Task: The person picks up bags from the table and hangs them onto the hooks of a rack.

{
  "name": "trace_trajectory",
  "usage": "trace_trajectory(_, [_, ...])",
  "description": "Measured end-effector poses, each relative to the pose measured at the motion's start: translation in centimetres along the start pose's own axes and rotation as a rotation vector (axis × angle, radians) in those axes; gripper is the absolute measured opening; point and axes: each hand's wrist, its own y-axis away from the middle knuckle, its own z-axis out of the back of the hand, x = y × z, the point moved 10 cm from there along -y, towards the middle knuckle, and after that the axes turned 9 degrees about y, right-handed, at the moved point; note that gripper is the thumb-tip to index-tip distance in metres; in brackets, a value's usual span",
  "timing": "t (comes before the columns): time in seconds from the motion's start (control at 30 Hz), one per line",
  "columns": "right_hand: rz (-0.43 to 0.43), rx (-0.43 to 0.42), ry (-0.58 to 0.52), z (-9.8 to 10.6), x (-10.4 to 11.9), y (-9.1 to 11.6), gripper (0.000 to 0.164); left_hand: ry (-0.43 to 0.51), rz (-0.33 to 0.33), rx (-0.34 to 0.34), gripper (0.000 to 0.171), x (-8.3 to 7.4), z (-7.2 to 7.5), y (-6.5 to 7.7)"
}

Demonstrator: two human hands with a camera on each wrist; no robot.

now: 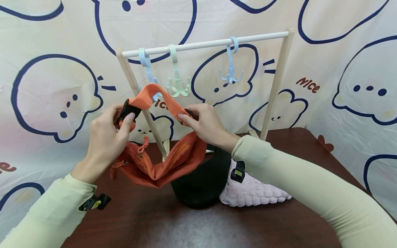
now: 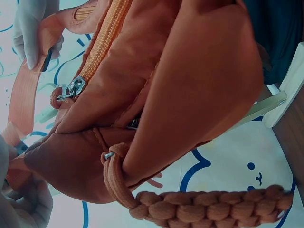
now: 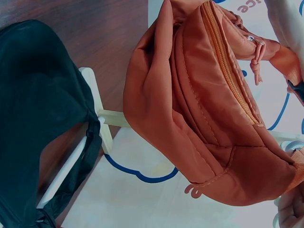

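One left hand point(image 1: 109, 131) grips the black buckle point(image 1: 128, 111), one right hand point(image 1: 207, 121) pinches the orange strap point(image 1: 142, 99), and the bag point(image 1: 167, 172) dangles above the surface point(image 1: 198, 229), toward its far edge! Best spread that strap evenly, untwisted, so it hangs steady.

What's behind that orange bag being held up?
Part of a black fabric item and one wooden foot of the rack show beyond the bag; whatever lies directly behind its fabric is covered.

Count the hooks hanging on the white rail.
3: a blue hook near the left end, partly behind the orange strap; a green hook beside it; another blue hook towards the right.
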Motion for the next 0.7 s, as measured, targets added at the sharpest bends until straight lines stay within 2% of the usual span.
trace_trajectory(0.3, [-0.017, 0.005, 0.041, 0.0, 0.2, -0.7, 0.02, -0.001, 0.005, -0.017, 0.035, -0.1, 0.5, -0.4])
trace_trajectory(0.7, [-0.035, 0.019, 0.012, -0.2, 0.2, -1.3, 0.019, -0.006, 0.02, -0.028, 0.036, 0.5, 0.6, -0.7])
